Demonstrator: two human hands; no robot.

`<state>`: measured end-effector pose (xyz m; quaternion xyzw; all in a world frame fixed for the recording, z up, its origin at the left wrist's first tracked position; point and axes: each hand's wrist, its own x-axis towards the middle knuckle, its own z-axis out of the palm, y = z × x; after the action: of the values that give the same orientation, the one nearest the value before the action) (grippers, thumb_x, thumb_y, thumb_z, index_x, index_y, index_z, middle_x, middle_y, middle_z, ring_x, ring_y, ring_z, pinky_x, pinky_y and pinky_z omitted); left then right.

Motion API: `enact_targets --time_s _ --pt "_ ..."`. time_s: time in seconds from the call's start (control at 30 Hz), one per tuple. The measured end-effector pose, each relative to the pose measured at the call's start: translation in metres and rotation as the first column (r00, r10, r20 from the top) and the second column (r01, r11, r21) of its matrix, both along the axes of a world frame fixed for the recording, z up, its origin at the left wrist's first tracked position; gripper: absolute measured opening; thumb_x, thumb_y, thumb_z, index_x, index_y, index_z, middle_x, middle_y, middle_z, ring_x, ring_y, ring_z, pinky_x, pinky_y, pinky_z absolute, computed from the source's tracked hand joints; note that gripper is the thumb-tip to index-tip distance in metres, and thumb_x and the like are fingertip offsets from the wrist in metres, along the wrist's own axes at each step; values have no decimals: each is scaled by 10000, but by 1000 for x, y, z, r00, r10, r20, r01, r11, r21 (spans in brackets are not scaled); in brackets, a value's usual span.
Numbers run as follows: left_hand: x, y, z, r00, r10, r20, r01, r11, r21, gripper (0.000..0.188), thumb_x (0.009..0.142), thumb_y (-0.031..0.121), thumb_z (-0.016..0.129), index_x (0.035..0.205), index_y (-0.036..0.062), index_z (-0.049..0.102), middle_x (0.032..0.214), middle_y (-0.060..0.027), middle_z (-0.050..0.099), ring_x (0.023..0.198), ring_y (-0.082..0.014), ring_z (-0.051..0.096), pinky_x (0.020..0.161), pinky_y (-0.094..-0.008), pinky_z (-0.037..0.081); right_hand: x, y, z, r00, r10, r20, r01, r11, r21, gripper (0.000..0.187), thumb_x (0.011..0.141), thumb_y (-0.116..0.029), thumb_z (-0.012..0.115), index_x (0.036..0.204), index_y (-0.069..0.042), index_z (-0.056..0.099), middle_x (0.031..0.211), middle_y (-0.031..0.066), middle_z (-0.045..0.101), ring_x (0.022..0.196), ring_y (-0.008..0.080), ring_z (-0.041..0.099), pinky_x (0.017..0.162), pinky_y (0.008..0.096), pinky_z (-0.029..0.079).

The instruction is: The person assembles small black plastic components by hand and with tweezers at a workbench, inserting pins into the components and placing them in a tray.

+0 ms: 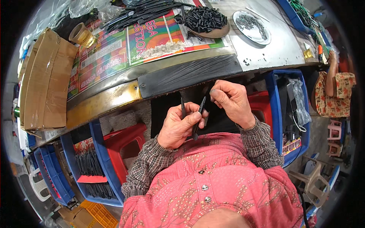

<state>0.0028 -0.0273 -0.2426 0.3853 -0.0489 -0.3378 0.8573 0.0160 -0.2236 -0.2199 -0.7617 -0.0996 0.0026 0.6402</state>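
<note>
Above my lap, my left hand [178, 125] grips a slim black pointed part [202, 107] between thumb and fingers. A second dark pointed piece [183, 108] sticks up past its index finger; whether the two are joined, I cannot tell. Just to the right, my right hand [232, 100] is raised, thumb and fingertips pinched together. What lies in that pinch, if anything, is too small to make out. Beyond the hands, short black tubes [203, 19] are heaped on a brown dish [217, 32]. A white plate [265, 39] beside it holds small silvery metal pieces [251, 24].
A black pad [190, 74] covers the table edge before me. Long black parts [140, 14] lie on printed cardboard [102, 62], near a cup [82, 35] and cardboard box [48, 81]. Blue crates [99, 152] and red stools [127, 142] stand below. Another person's arm [331, 78] shows at far right.
</note>
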Motion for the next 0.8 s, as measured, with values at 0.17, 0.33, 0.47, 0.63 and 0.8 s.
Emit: enact_targets --time_s 0.17,0.33,0.47,0.63,0.8 --pt "0 0 0 1000 -16 -9 16 1000 3 222 911 203 641 1009 6 609 766 -74 628 409 3 325 382 -146 236 1 -2 0 1000 -5 3 5 1000 11 212 903 -164 648 804 20 615 646 2 526 608 61 455 537 231 389" --pt "-1 1 -2 1000 2 -1 -2 1000 -17 226 911 200 641 1012 1 607 773 -86 627 401 3 313 380 -146 234 5 -7 7 999 -29 19 30 999 -31 209 887 -148 661 787 26 604 638 14 509 604 71 451 534 242 384" --pt "0 1 -2 1000 -2 -17 2 1000 -3 214 905 186 645 1003 1 601 775 -98 623 400 1 311 374 -151 226 5 -10 12 997 -38 72 44 996 -80 210 881 -141 664 784 33 599 631 25 510 601 87 458 541 252 386" --pt "0 1 -5 1000 21 -12 -21 1000 -7 198 895 174 655 988 9 599 773 -97 623 398 -6 311 373 -158 219 6 -14 20 996 -47 74 57 989 -134 206 876 -140 666 785 33 602 649 34 528 603 98 471 548 257 393" --pt "0 1 -2 999 13 -47 -13 1000 -3 181 882 148 667 972 8 594 810 -97 628 455 -32 411 414 -169 307 4 -11 16 996 -35 78 43 993 -111 202 870 -138 669 789 35 603 660 41 533 606 106 481 551 257 397"
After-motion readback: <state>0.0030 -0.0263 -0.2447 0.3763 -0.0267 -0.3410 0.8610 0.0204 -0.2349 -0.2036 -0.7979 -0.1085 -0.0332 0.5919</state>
